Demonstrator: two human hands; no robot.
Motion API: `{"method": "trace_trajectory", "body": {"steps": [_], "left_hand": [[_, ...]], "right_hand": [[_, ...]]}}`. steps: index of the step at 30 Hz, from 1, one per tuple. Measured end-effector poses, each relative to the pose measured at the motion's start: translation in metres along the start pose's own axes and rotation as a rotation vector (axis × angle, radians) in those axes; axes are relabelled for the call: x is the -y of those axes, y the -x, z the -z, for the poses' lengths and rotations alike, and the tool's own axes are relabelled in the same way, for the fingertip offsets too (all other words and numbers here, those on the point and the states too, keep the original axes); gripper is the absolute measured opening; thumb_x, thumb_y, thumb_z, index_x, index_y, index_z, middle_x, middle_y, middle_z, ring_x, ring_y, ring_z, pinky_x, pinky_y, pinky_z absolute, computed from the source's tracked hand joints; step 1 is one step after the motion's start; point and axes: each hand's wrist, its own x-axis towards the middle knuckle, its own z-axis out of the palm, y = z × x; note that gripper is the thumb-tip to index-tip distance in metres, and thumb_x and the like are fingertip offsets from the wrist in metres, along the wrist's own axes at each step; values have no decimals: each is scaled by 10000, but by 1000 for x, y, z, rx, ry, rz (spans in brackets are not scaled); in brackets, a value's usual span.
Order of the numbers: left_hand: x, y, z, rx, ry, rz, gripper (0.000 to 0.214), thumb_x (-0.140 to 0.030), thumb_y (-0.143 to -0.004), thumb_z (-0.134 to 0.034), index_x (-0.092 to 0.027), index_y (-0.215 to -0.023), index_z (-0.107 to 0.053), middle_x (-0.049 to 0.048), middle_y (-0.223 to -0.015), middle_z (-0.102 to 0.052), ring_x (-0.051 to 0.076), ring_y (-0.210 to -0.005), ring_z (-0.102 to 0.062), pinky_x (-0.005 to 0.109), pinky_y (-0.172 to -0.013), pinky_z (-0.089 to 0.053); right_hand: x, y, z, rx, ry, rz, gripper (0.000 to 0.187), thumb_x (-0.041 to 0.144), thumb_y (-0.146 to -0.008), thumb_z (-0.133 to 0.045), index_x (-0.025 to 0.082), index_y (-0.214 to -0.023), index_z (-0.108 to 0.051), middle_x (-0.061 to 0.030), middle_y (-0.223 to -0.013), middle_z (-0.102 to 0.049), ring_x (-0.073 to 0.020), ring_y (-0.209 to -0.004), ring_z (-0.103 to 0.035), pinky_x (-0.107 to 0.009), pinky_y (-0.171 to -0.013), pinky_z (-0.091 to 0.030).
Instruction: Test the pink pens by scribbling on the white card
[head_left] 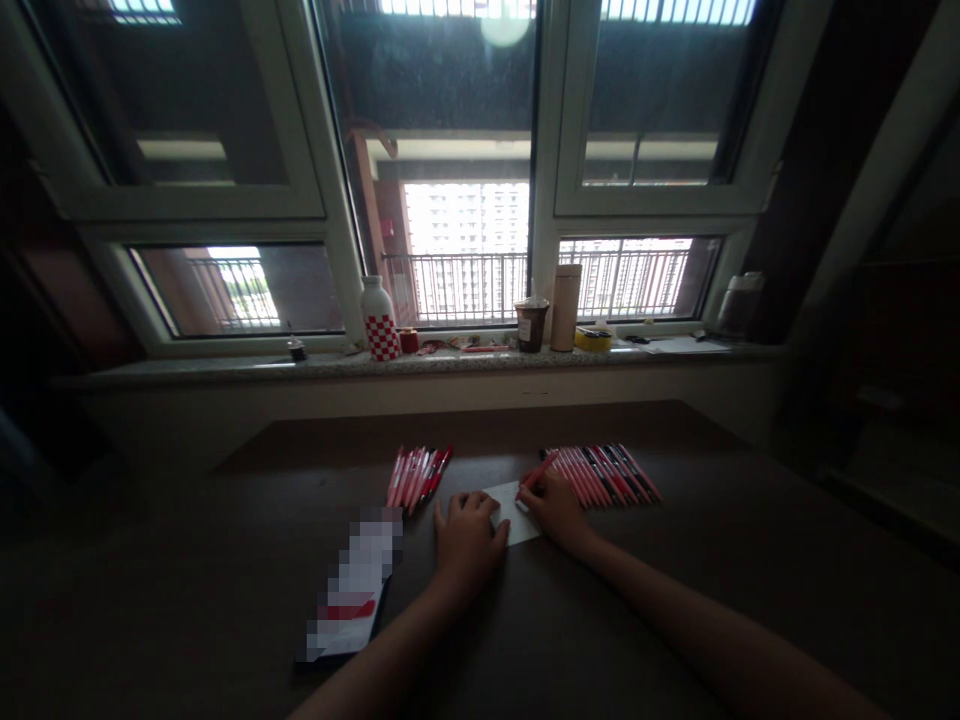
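A small sheet of white paper (523,527) lies on the dark table between my hands. My left hand (469,540) rests flat with fingers spread, its fingertips and thumb over the paper's left side. In my right hand (556,508) a pink pen (538,472) is pinched in a writing grip, its tip down at the paper. Right of that hand, several pink, red and black pens (611,475) lie side by side in a row. A looser bunch of pink and red pens (417,475) lies beyond my left hand.
A long flat item with a blurred-out surface (360,590) lies left of my left forearm on the table (675,620). On the windowsill (315,368) stand a checkered bottle (380,320), a lidded drink cup (532,326), a tan cylinder (565,308) and a yellow item (592,340).
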Motion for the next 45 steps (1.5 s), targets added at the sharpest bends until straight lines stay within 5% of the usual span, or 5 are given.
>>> {"method": "trace_trajectory", "body": {"steps": [12, 27, 36, 40, 45], "left_hand": [[5, 0, -8, -14, 23, -9, 380, -446, -812, -510, -254, -1131, -585, 58, -1262, -566, 306, -1244, -368, 585, -1083, -116], [11, -5, -13, -92, -18, 6, 276, -251, -860, -465, -250, -1074, -639, 41, -1169, -620, 254, -1172, -439, 518, -1076, -214], [7, -3, -8, -115, -4, 18, 280, -315, -831, -525, -276, -1085, -634, 44, -1147, -609, 261, -1156, -438, 529, -1050, -232], [7, -2, -8, -110, -25, 8, 243, -296, -838, -506, -281, -1032, -651, 35, -1106, -620, 258, -1134, -446, 549, -1051, -216], [7, -2, -11, -102, -51, 8, 283, -277, -854, -468, -287, -1085, -631, 33, -1177, -610, 273, -1183, -422, 574, -1062, -194]], "right_hand": [[1, 1, 5, -82, -191, -28, 359, 484, -879, -437, 188, -830, -635, -70, -885, -672, -209, -860, -622, -295, -756, -475], [-11, -2, -2, -90, -693, -216, 370, 468, -729, -666, 161, -936, -642, -39, -824, -623, -196, -798, -618, -385, -810, -517], [-2, 0, -2, -42, -838, -191, 843, 319, -660, -745, 286, -1367, -287, 9, -889, -561, -178, -766, -624, -353, -651, -573], [3, 4, 1, -37, -856, -182, 1004, 296, -653, -755, 351, -1423, -113, 10, -903, -585, -184, -743, -642, -373, -633, -579], [7, 5, 2, -21, -871, -186, 997, 293, -638, -765, 376, -1404, -131, 21, -882, -599, -180, -692, -649, -367, -587, -583]]}}
